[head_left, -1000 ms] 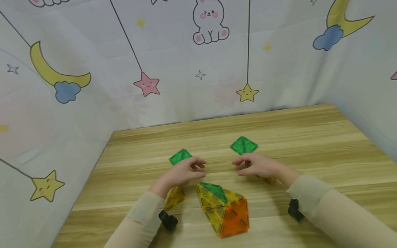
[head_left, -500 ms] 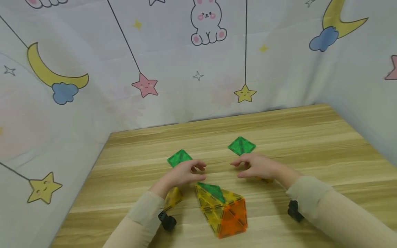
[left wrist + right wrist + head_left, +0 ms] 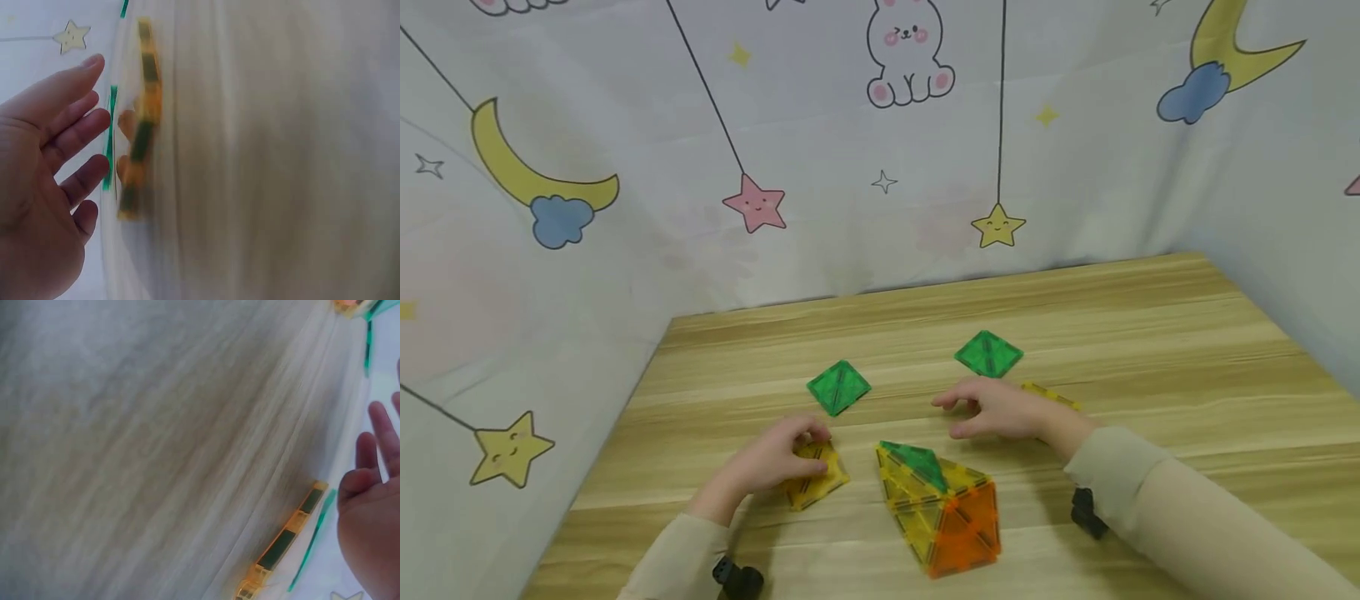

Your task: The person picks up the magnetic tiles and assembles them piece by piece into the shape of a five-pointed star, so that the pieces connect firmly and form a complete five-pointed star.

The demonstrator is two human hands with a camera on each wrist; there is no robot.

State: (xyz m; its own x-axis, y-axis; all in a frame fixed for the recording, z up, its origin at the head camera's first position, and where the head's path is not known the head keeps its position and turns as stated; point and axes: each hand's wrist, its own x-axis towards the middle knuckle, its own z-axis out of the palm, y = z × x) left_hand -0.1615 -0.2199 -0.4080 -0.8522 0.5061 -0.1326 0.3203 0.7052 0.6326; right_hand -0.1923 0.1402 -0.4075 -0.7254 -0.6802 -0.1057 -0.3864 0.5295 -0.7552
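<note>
In the head view my left hand (image 3: 771, 457) is over a flat piece made of yellow magnetic tiles (image 3: 822, 487), its fingers loosely bent. The left wrist view has the yellow tiles (image 3: 149, 106) just beyond the fingertips, blurred, with a gap visible. My right hand (image 3: 1000, 408) hovers over the table with relaxed fingers and holds nothing. Behind its wrist lie more yellow tiles (image 3: 1051, 395), partly hidden. Between and in front of the hands stands a solid shape of magnetic tiles (image 3: 966, 529), with orange, yellow and green faces.
Two flat green tile diamonds lie farther back, one green diamond (image 3: 839, 387) on the left and another green diamond (image 3: 989, 354) on the right. Everything sits on a wood-grain table (image 3: 1112, 317). A white printed cloth (image 3: 820, 125) hangs round the table's back and sides.
My left hand has moved left and toward me, from beside the middle to over the left yellow tiles. My right hand has shifted slightly left, uncovering more yellow tile behind its wrist.
</note>
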